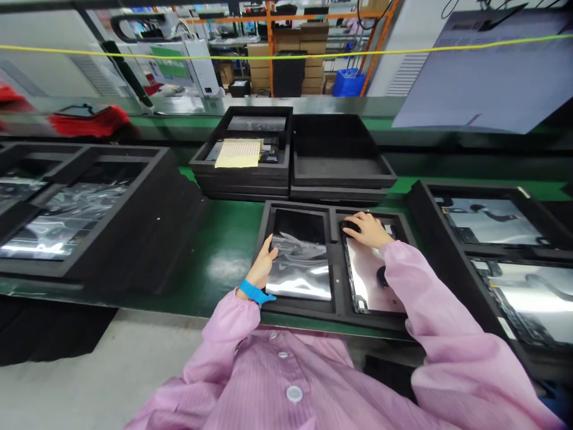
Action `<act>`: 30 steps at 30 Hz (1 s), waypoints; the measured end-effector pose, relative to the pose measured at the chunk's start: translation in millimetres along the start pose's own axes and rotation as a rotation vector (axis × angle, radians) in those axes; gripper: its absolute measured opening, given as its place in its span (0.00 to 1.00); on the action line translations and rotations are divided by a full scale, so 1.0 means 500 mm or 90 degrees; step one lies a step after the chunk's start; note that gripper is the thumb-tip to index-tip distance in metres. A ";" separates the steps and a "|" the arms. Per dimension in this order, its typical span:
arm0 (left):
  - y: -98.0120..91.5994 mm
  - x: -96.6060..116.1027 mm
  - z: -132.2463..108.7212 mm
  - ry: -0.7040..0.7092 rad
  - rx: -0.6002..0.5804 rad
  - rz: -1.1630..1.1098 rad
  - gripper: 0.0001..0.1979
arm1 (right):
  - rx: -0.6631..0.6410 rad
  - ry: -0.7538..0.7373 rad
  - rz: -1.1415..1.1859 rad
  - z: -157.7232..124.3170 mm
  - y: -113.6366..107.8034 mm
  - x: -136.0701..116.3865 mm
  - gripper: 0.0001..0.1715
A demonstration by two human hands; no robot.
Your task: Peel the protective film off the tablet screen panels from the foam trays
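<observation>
A black foam tray (335, 275) with two compartments lies in front of me on the green bench. Its left compartment holds a dark screen panel (299, 257) under wrinkled clear film. In the right one is a silvery tablet-like housing (364, 269) with dark edge parts and a round black spot. My left hand (263, 266), with a blue wrist strap (257, 292), is closed around the tray's left wall, thumb by the panel. Over the top of the housing, my right hand (369, 230) has its fingers bent around a small black piece (351, 226), whose kind is unclear.
Behind stand two stacks of foam trays; a yellow printed sheet (239, 153) lies on the left stack, beside an empty top tray (342, 170). Larger filled trays flank me at left (163, 161) and right (454, 245). A yellow cord (313, 57) crosses above.
</observation>
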State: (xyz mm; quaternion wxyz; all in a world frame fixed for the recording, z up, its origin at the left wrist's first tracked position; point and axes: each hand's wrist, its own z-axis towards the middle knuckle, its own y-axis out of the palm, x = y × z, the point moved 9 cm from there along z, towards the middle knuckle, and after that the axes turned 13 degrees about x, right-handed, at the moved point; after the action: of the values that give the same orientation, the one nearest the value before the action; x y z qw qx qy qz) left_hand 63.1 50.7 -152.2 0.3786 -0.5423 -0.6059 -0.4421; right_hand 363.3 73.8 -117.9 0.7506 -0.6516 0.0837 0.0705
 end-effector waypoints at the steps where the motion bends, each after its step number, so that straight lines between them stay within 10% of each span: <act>1: -0.001 -0.006 -0.001 -0.004 0.002 0.015 0.31 | -0.009 0.000 0.000 0.003 0.002 0.002 0.22; 7: 0.003 0.050 -0.044 0.062 0.008 0.094 0.33 | -0.066 -0.062 0.057 0.014 0.001 -0.013 0.19; 13: 0.070 0.105 -0.124 0.104 -0.149 0.114 0.23 | -0.048 -0.084 0.159 0.014 -0.028 -0.041 0.19; 16: 0.095 0.096 -0.148 0.057 -0.234 0.099 0.21 | -0.032 -0.085 0.221 0.028 -0.100 -0.048 0.27; 20: 0.136 0.080 -0.200 -0.073 -0.400 0.054 0.21 | 0.031 -0.135 0.281 0.008 -0.307 -0.086 0.35; 25: 0.189 0.140 -0.292 -0.295 -0.494 -0.234 0.30 | 0.327 -0.417 0.154 -0.197 -0.524 -0.318 0.09; 30: 0.140 0.180 -0.265 -0.187 -0.235 -0.307 0.37 | 0.322 -0.594 0.080 -0.364 -0.440 -0.526 0.23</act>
State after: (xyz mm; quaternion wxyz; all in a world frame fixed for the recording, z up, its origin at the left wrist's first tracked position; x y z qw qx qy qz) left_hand 118.5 -44.1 -16.6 0.0673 -0.5008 -0.6745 -0.5383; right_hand 147.8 -136.6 126.9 0.8361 -0.3434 -0.2054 0.3753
